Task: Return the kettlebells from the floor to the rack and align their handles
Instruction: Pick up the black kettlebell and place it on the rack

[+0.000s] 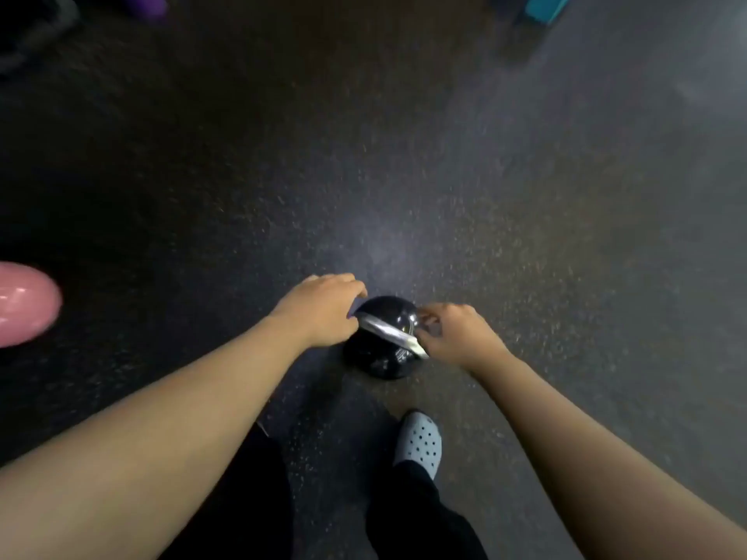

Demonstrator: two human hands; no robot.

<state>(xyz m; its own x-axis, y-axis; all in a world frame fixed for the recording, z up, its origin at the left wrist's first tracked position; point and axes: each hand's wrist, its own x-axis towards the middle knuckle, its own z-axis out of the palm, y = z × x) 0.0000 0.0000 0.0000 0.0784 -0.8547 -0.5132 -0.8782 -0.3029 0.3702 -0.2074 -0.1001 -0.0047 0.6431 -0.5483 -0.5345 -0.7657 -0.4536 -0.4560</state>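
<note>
A glossy black kettlebell [382, 359] with a shiny silver handle [388, 331] is low in front of me over the dark speckled floor. My left hand [323, 307] is closed around the left end of the handle. My right hand [454, 333] is closed around the right end. The handle runs diagonally between my two fists. I cannot tell whether the bell touches the floor or hangs just above it. The rack is not in view.
A pink rounded object [24, 303] lies at the left edge. A purple object [151, 4] sits at the top left and a teal object [545, 6] at the top right. My foot in a pale perforated clog [418, 442] stands just behind the kettlebell.
</note>
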